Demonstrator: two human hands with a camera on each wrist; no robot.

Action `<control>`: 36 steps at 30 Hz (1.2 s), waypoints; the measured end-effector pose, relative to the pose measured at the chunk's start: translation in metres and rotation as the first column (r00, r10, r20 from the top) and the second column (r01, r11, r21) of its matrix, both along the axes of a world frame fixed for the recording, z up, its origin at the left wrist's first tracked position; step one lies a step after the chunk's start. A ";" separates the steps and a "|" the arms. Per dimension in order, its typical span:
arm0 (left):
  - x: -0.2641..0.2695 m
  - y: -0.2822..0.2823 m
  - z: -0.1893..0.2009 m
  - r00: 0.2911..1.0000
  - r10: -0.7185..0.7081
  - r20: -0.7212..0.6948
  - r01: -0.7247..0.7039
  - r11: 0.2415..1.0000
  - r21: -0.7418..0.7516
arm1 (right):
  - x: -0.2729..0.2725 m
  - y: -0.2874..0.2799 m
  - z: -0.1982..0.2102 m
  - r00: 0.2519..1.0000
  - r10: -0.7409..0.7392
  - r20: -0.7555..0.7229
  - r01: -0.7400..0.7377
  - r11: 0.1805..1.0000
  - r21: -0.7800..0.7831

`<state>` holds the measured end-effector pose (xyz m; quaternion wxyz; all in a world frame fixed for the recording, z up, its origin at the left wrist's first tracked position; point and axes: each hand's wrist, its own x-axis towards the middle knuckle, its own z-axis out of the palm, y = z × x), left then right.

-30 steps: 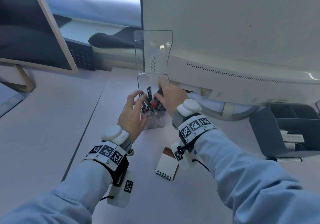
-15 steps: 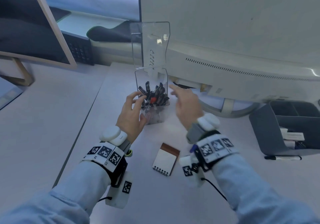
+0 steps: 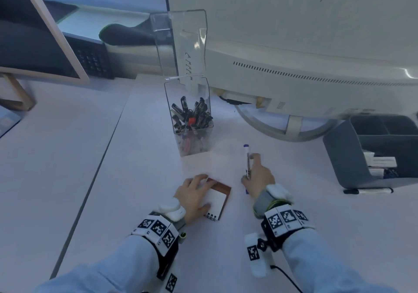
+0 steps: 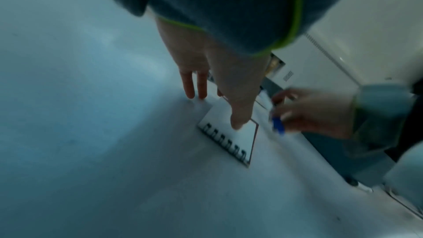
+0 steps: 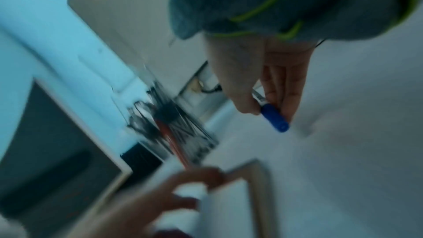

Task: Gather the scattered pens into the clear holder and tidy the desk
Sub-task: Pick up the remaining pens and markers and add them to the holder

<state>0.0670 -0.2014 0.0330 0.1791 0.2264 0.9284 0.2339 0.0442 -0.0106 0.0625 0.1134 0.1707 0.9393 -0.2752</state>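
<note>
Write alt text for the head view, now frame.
A person's right hand holds a blue-capped pen above a white desk while the left hand rests on a small spiral notepad. Behind them stands a clear holder full of pens, lid open, beside a white monitor and a grey organiser.

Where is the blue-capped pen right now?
In the head view the blue-capped pen is held in the right hand, above the desk, right of the small spiral notepad and the clear plastic holder.
</note>
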 end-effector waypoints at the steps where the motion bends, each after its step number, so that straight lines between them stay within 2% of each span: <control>1: 0.005 0.009 -0.004 0.999 -0.040 0.009 0.040 0.999 -0.033 | 0.008 0.006 0.006 0.995 -0.045 -0.085 0.033 0.990 -0.141; 3: 0.011 0.017 -0.010 0.998 -0.045 0.050 0.048 0.997 -0.058 | 0.015 0.008 0.027 0.962 -0.135 -0.236 0.025 0.909 -0.417; 4: 0.010 0.024 -0.013 0.996 -0.049 0.070 0.053 0.996 -0.066 | 0.012 0.013 0.040 0.943 -0.154 -0.294 -0.013 0.867 -0.499; 6: 0.005 0.042 -0.014 0.994 -0.061 0.091 0.074 0.988 -0.139 | -0.005 0.024 0.068 0.909 -0.114 -0.401 -0.136 0.829 -0.543; 9: -0.003 0.069 -0.015 0.994 -0.055 0.095 0.070 0.983 -0.169 | -0.036 0.029 0.100 0.837 0.005 -0.546 -0.308 0.830 -0.465; 12: -0.003 0.096 -0.018 0.989 -0.014 0.145 0.036 0.988 -0.151 | -0.063 0.028 0.109 0.769 0.112 -0.629 -0.400 0.852 -0.338; 15: -0.004 0.130 -0.018 0.984 0.082 0.158 -0.064 0.991 -0.120 | -0.083 0.045 0.103 0.775 0.178 -0.607 -0.429 0.853 -0.298; 19: -0.013 0.176 -0.021 0.920 0.256 0.296 -0.256 0.966 -0.038 | -0.101 0.081 0.084 0.777 0.058 -0.627 -0.397 0.818 -0.416; 22: -0.013 0.204 -0.019 0.907 0.264 0.327 -0.243 0.965 -0.104 | -0.110 0.095 0.071 0.801 0.075 -0.594 -0.378 0.833 -0.404; 24: -0.015 0.214 -0.013 0.922 0.279 0.268 -0.257 0.959 -0.115 | -0.116 0.097 0.066 0.797 0.144 -0.587 -0.402 0.851 -0.337; 26: -0.020 0.207 -0.010 0.937 0.282 0.206 -0.267 0.959 -0.101 | -0.121 0.084 0.066 0.764 0.239 -0.600 -0.454 0.860 -0.235; 28: -0.024 0.190 -0.006 0.920 0.335 0.204 -0.320 0.942 -0.101 | -0.127 0.058 0.074 0.718 0.278 -0.639 -0.503 0.841 -0.199; 31: -0.026 0.161 0.004 0.889 0.427 0.167 -0.414 0.904 -0.111 | -0.131 0.019 0.093 0.628 0.425 -0.652 -0.642 0.757 -0.125; 33: -0.023 0.137 0.010 0.864 0.484 0.138 -0.469 0.874 -0.125 | -0.131 -0.008 0.100 0.539 0.563 -0.626 -0.773 0.626 -0.103; 34: -0.023 0.129 0.012 0.856 0.501 0.129 -0.486 0.864 -0.130 | -0.131 -0.019 0.101 0.512 0.582 -0.631 -0.797 0.596 -0.098; 35: -0.021 0.117 0.014 0.835 0.536 0.127 -0.522 0.843 -0.131 | -0.129 -0.038 0.104 0.491 0.585 -0.645 -0.806 0.586 -0.082; 36: -0.019 0.106 0.017 0.818 0.562 0.122 -0.549 0.827 -0.123 | -0.128 -0.056 0.105 0.478 0.573 -0.665 -0.788 0.615 -0.036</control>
